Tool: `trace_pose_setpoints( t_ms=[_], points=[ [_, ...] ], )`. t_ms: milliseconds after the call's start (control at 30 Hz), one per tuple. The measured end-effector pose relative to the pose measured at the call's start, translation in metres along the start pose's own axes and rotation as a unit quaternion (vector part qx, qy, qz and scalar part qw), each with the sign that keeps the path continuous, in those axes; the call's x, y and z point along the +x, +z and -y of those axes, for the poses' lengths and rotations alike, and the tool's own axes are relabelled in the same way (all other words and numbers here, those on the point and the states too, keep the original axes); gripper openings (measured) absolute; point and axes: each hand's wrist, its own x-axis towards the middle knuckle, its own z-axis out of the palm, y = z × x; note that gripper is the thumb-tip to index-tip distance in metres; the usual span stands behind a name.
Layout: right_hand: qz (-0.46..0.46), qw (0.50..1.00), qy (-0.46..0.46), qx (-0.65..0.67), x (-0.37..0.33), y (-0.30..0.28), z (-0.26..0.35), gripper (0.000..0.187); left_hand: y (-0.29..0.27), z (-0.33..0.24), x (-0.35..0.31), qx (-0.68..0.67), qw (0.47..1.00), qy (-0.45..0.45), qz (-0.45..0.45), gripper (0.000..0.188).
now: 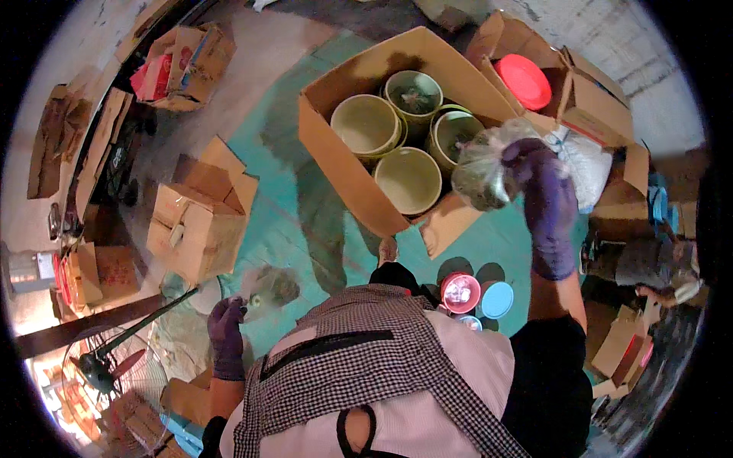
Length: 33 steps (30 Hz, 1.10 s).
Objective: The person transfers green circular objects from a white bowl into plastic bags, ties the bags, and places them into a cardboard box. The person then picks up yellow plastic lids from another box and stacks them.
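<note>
One clear bag point(487, 174), my right hand point(546, 183) closed on its bunched edge, looked light, soft, slippery, best held there

Light is uneven: glare burns out the patch behind the fan point(99, 370) at lower left, while the right side sinks into gloom. Dark shadows stretch over the green floor point(267, 210) and behind the blue tub point(497, 300). The bag point(482, 177) catches pale glints. Fine detail looks soft; edges bend toward a black, rounded rim.
</note>
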Motion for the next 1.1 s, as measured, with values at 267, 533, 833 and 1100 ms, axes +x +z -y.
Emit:
trace_pose_setpoints(
  t_ms=[267,533,833,1100],
  points=[
    [0.111,0.977,0.148,0.105,0.136,0.05,-0.156,0.033,0.022,-0.042,-0.012,-0.021,0.987,-0.114,-0.112,0.024],
    [0.055,0.985,0.161,0.018,0.12,0.063,-0.151,0.036,0.049,-0.098,0.022,-0.092,0.991,-0.075,-0.066,0.018],
    [-0.192,0.903,0.325,-0.204,-0.159,0.015,-0.149,0.048,0.158,-0.146,0.136,0.022,0.887,0.202,0.415,0.019],
    [-0.438,0.744,0.457,-0.216,-0.443,0.145,-0.07,0.051,0.248,-0.194,0.015,-0.015,0.745,0.327,0.581,0.015]
  ],
)
